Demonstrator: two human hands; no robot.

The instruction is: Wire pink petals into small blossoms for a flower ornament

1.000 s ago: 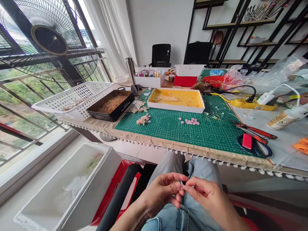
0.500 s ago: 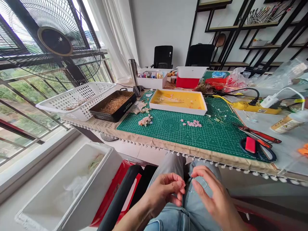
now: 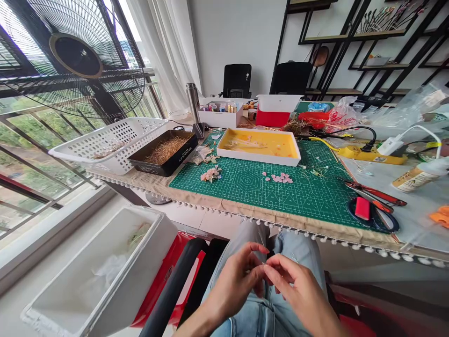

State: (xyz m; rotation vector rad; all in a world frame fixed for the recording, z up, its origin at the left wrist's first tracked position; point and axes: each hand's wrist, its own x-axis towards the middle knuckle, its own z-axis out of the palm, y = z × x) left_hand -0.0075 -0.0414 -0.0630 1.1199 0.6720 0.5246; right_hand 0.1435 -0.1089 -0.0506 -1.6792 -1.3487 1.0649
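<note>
Over the lap, my left hand [image 3: 242,274] and my right hand [image 3: 293,283] meet fingertip to fingertip. Both are closed in a pinch; whatever lies between the fingertips is too small to make out. Beyond them on the table, the green cutting mat [image 3: 242,201] carries a small heap of pink petal-like pieces [image 3: 282,178]. Another heap of peach and pale pieces [image 3: 210,174] lies to its left. Behind these stands a shallow white tray with a yellow bottom [image 3: 259,161].
A black tin of brown stems [image 3: 154,168] and a white perforated basket [image 3: 119,161] stand at the left. Scissors [image 3: 375,215] and pliers [image 3: 386,194] lie at the right, near a glue bottle [image 3: 417,178]. A foam box [image 3: 140,262] stands below left, a fan [image 3: 75,56] behind.
My right hand has moved left from an open pose and its fingertips now meet those of my left hand. The fingers of my right hand have closed into a pinch.
</note>
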